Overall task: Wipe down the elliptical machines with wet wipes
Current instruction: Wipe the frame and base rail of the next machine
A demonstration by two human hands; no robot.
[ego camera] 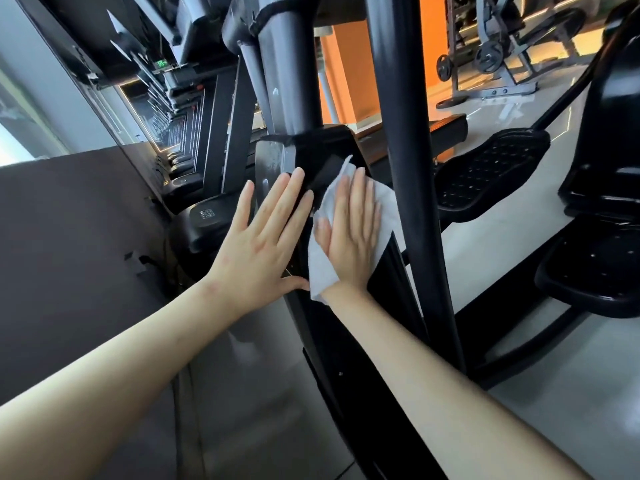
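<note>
Centre of frame. Right hand (349, 233) lies flat with fingers straight and close together, pressing a white wet wipe (386, 206) against the sloped face of the elliptical's black housing (322, 157). It is not gripping the wipe. The wipe is spread under palm and fingers, and its edges show on both sides of the hand and beside the wrist. The hand is slightly blurred, so I take it to be mid-stroke.

Left hand (263, 237), just left of centre, is also flat and relaxed with fingers splayed. It rests on the housing's left side panel and holds nothing. It looks like a brace.

Doing it well, as I judge it:
- keep the palm flat so the wipe stays spread and does not bunch
- run overlapping strokes along the slope, top edge down
- take in the corner where the grey post meets the housing, since pale smears show on the side panel there
- move the bracing hand, so the patch beneath it gets wiped too
- mind the dark upright tube (412, 168) close on the right

Counts:
- hands: two
- wipes: one
- pedals in view: two, the upper pedal (491, 168) at right centre and the lower pedal (595, 268) at lower right
- further machines (194, 109): a receding row at upper left, too merged to count
- weight rack (491, 57): one, upper right
</note>
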